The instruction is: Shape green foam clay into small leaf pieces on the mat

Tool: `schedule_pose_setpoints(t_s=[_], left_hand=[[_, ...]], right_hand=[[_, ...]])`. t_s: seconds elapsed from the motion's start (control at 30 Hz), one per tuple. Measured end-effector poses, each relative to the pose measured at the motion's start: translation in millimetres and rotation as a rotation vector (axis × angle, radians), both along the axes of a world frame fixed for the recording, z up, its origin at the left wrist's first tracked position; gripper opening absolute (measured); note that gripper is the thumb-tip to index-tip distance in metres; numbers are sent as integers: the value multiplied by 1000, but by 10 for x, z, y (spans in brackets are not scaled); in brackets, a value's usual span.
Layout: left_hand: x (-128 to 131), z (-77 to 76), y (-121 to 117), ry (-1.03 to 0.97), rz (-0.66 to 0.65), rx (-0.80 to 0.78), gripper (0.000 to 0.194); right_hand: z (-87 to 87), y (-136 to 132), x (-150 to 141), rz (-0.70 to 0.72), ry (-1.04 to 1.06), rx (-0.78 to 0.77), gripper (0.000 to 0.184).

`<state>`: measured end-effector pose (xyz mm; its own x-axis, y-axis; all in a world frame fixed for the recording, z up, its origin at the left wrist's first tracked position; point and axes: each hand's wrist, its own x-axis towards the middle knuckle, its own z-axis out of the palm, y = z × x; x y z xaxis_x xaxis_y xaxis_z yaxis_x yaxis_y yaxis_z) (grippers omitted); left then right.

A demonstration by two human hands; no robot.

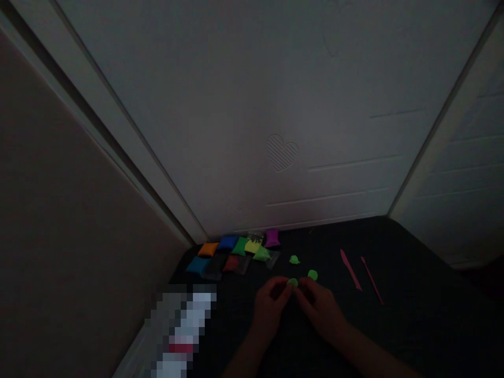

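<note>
The scene is very dim. My left hand (271, 307) and my right hand (319, 305) meet low in the middle over a black surface (413, 315). Both pinch a small piece of green clay (292, 282) between their fingertips. Two more green clay pieces lie just beyond the hands, one (312, 274) close to my right fingers and one (294, 259) a little farther back.
Several small coloured clay packets (236, 252) lie in a cluster at the back left. Two thin pink modelling tools (350, 270) (372, 281) lie to the right. A white panelled wall with an embossed heart (282, 152) rises behind. A blurred patch sits at lower left.
</note>
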<state>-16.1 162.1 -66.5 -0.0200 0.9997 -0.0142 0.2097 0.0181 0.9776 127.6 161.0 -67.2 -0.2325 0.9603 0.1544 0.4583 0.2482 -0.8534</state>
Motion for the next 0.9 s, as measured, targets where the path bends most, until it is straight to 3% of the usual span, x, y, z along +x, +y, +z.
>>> schedule_pose_setpoints(t_s=[0.13, 0.27, 0.4, 0.57, 0.67, 0.77, 0.9], left_hand=[[64, 64, -29, -5, 13, 19, 24], [125, 246, -51, 5, 41, 82, 22], [163, 547, 10, 125, 120, 223, 21], [226, 1031, 196, 177, 198, 347, 22], [269, 1281, 279, 202, 237, 424, 19], [281, 1421, 309, 226, 249, 428, 18], [242, 1456, 293, 273, 222, 400, 16]], right_hand=[[94, -15, 22, -9, 53, 31, 18], [287, -2, 62, -27, 92, 64, 17], [634, 88, 97, 26, 58, 154, 15], [1150, 267, 79, -39, 53, 280, 13], [1357, 353, 60, -59, 107, 303, 15], [1450, 396, 51, -68, 118, 297, 16], [1464, 387, 52, -42, 91, 269, 14]])
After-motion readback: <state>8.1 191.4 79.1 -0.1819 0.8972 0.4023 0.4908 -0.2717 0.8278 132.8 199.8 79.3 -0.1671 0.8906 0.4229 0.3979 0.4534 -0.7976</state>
